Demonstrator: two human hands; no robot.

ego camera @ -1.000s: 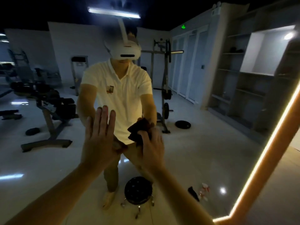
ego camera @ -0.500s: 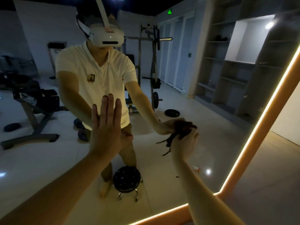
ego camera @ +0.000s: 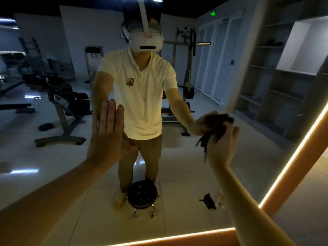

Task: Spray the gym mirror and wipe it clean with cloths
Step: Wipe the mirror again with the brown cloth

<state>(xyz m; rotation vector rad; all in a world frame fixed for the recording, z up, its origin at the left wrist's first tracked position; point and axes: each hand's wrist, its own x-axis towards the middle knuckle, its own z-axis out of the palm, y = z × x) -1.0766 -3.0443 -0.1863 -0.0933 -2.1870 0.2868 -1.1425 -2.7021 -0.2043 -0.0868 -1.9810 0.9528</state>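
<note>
Two hands work at the gym mirror [ego camera: 177, 157], which fills most of the view. At far left, a weight bench [ego camera: 65, 110] shows in reflection. The left hand [ego camera: 108, 135] lies flat on the glass, fingers straight, close together and pointing up. Below centre, a round black stool [ego camera: 142, 194] is reflected by the person's feet. Right of centre, the right hand [ego camera: 221, 144] holds a dark cloth [ego camera: 216, 125] against the glass, fingers curled tight round the bunched fabric, one end dangling. Lower down, a second cloth [ego camera: 208, 203] lies on the reflected floor. The glowing frame [ego camera: 300, 157] edges the right side.
</note>
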